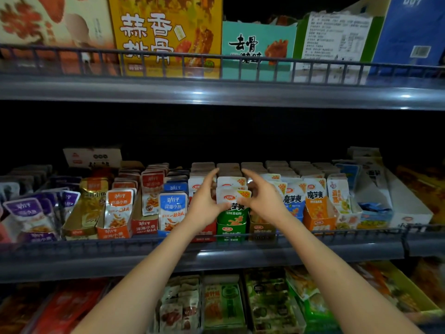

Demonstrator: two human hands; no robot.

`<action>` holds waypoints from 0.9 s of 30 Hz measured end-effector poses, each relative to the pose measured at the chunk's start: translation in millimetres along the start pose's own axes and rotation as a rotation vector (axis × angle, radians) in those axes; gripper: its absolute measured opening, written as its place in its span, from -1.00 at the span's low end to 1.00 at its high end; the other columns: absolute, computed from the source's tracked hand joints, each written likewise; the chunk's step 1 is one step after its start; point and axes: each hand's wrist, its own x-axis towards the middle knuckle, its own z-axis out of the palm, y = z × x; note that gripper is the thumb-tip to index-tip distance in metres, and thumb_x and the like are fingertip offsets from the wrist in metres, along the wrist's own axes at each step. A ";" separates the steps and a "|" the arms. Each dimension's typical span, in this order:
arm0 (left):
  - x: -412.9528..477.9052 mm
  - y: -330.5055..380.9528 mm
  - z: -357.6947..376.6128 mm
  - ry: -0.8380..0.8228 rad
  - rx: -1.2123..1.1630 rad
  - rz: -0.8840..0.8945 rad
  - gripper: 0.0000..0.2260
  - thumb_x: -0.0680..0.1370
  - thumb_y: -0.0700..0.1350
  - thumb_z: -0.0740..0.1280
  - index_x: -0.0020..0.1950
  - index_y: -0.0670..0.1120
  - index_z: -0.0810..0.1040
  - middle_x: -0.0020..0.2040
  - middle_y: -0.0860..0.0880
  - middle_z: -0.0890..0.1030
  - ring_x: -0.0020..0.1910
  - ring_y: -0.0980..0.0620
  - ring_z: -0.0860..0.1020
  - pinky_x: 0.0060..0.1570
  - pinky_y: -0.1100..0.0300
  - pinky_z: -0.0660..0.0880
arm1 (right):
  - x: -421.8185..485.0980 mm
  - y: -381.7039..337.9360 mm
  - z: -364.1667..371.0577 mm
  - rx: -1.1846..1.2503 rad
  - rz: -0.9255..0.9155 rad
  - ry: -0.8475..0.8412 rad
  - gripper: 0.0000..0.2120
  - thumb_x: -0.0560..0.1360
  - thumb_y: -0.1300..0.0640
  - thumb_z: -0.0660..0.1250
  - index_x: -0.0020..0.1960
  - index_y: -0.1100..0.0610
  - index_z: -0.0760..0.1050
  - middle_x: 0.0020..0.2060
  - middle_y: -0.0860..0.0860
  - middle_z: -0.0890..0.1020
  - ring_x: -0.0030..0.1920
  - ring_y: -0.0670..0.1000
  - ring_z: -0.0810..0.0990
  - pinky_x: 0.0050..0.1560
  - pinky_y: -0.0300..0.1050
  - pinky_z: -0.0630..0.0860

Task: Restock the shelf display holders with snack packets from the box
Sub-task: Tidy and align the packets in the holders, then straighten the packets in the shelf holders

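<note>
Both hands, left hand (pixel 204 203) and right hand (pixel 262 201), pinch the white foil snack packets (pixel 232 195) by their sides above the green cardboard display holder (pixel 231 225) on the middle shelf, and should probably lower them squarely, labels forward.

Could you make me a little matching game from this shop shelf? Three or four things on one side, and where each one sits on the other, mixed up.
Things:
1. Green packets
2. Purple packets
3. Yellow box
4. Orange holder

Places:
A. Top shelf, behind the rail
B. Far left of the middle shelf
C. Between the two hands
D. Middle shelf, right of the hands

Pairs: 1-C, 2-B, 3-A, 4-D
</note>
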 end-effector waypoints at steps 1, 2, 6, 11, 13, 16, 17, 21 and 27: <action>1.1 0.3 -0.2 0.014 -0.002 0.034 -0.31 0.46 -0.14 0.45 0.51 -0.03 0.17 0.34 0.06 0.39 0.28 0.13 0.37 0.18 0.29 0.40 | -0.9 0.6 0.3 0.027 -0.002 0.014 -0.36 0.46 0.08 0.42 0.48 0.00 0.24 0.12 -0.03 0.56 -0.04 -0.05 0.59 -0.17 -0.26 0.55; 2.5 0.1 -0.5 0.026 0.019 0.063 -0.38 0.50 -0.11 0.41 0.50 -0.04 0.21 0.38 0.04 0.37 0.32 0.15 0.33 0.22 0.35 0.32 | -1.4 -0.1 0.2 0.050 0.014 0.032 -0.41 0.49 0.03 0.38 0.47 0.00 0.26 0.17 0.00 0.55 0.02 0.00 0.59 -0.10 -0.13 0.59; 6.1 -2.8 -0.9 0.062 0.125 0.074 -0.66 0.57 -0.12 0.31 0.35 -0.09 0.46 0.25 -0.04 0.52 0.23 0.12 0.40 0.06 0.43 0.34 | 0.4 -2.3 2.3 0.021 0.076 0.062 -0.62 0.56 0.08 0.29 0.37 0.08 0.43 0.15 0.10 0.60 0.02 0.05 0.61 0.00 0.10 0.60; 10.1 -5.8 1.2 0.027 0.211 0.005 -0.69 0.56 -0.10 0.32 0.30 -0.09 0.51 0.18 -0.09 0.54 0.21 -0.07 0.45 0.15 0.07 0.44 | 0.8 -6.0 6.5 -0.066 0.101 0.026 -0.62 0.54 0.18 0.33 0.34 0.11 0.46 0.15 0.13 0.60 0.07 0.12 0.61 0.05 0.10 0.58; 12.3 -2.8 -0.1 0.013 0.223 0.000 -0.64 0.55 -0.11 0.34 0.34 -0.09 0.47 0.24 -0.10 0.50 0.22 -0.07 0.45 0.14 0.19 0.38 | -1.2 -9.0 2.6 -0.067 0.059 0.035 -0.57 0.53 0.23 0.33 0.39 0.10 0.41 0.18 0.14 0.58 0.09 0.13 0.60 0.09 0.06 0.57; 9.9 -0.6 -4.9 0.013 0.143 -0.050 -0.53 0.50 -0.12 0.40 0.39 -0.06 0.39 0.33 -0.08 0.44 0.29 -0.04 0.42 0.17 0.21 0.35 | -10.0 -17.2 -6.8 -0.111 -0.013 0.085 -0.55 0.53 0.24 0.31 0.41 0.09 0.37 0.11 0.14 0.61 -0.02 0.03 0.59 0.00 -0.15 0.52; 7.0 0.8 -7.2 0.020 0.125 -0.053 -0.51 0.49 -0.12 0.42 0.39 -0.05 0.39 0.34 -0.07 0.43 0.29 -0.04 0.41 0.17 0.20 0.36 | -14.4 -20.5 -10.5 -0.114 -0.030 0.108 -0.56 0.53 0.23 0.31 0.40 0.08 0.38 0.09 0.11 0.62 -0.03 0.00 0.59 0.02 -0.15 0.53; -13.5 14.4 -18.6 0.097 0.107 -0.005 -0.55 0.49 -0.12 0.42 0.36 -0.07 0.41 0.27 0.03 0.43 0.23 0.10 0.37 0.17 0.25 0.30 | -44.7 -31.2 -27.1 -0.002 -0.026 0.163 -0.62 0.52 0.19 0.34 0.33 0.08 0.46 0.09 -0.01 0.61 -0.01 -0.10 0.57 0.03 -0.23 0.51; -80.7 18.4 -18.5 0.127 0.045 0.057 -0.85 0.52 -0.23 0.36 0.08 -0.09 0.56 0.04 -0.01 0.56 -0.08 0.23 0.49 0.00 0.42 0.43 | -131.0 -4.2 -30.1 0.219 0.136 0.042 -0.75 0.48 0.17 0.41 0.15 0.05 0.56 -0.02 -0.11 0.63 -0.08 -0.11 0.61 -0.07 -0.07 0.62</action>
